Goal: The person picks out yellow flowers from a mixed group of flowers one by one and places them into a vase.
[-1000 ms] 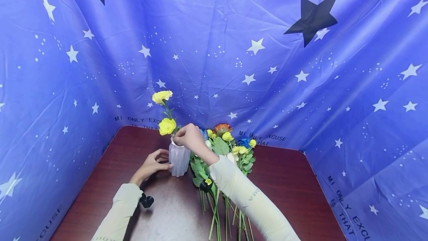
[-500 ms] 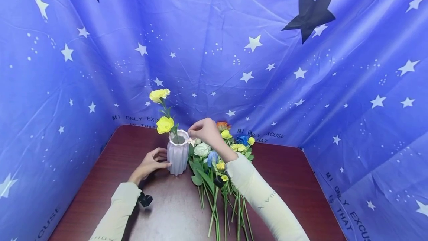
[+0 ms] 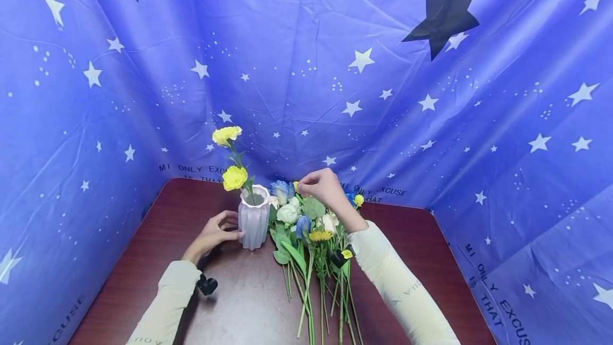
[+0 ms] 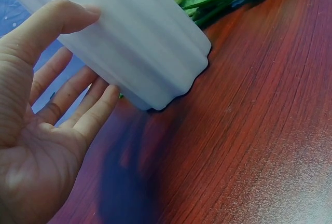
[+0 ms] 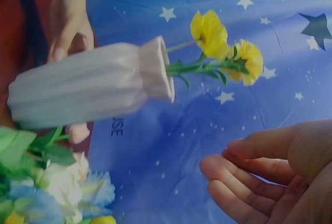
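Observation:
A pale ribbed vase (image 3: 253, 219) stands upright on the table, holding a yellow flower stem (image 3: 235, 178) with two blooms that leans left. My left hand (image 3: 216, 234) is at the vase's left side. In the left wrist view, my left thumb (image 4: 72, 17) lies on the vase wall while the other fingers curve behind its edge. My right hand (image 5: 270, 175) hovers above the flower pile, holding nothing, with loosely bent fingers in the right wrist view. Beneath it lie several cut flowers, including a white rose (image 3: 289, 212) and a blue bloom (image 3: 282, 190).
Green stems (image 3: 311, 297) spread from the pile toward the table's near edge. The dark red wooden table (image 3: 407, 281) is walled by blue star-printed cloth (image 3: 287, 68) on the back and both sides. A black wrist mount (image 3: 207, 284) hangs under the left sleeve.
My right hand has left the flower stem at the vase mouth and moved right, over the pile. The stem stays in the vase. My left hand keeps its place at the vase.

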